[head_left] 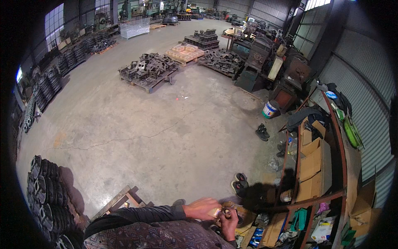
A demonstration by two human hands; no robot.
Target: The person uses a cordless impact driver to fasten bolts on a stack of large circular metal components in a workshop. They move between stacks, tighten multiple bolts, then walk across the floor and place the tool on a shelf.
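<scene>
Low in the head view, my left hand (202, 208) reaches across from a dark sleeve, its fingers closed around a small pale, yellowish thing (217, 212) whose kind I cannot make out. Close against it is my right hand (229, 225), with thumb and fingers curled together at a small dark thing too blurred to name. The two hands almost touch in front of my patterned garment (153, 234). Behind them stands an open shelf rack (313, 202) with mixed goods in its compartments.
Cardboard boxes (313, 164) fill part of the rack on the right. Dark shoes (239, 184) lie on the floor beside it. A paint bucket (270, 109) stands by machinery. A pallet of metal castings (148, 70) is ahead; stacked black castings (47, 195) stand at left.
</scene>
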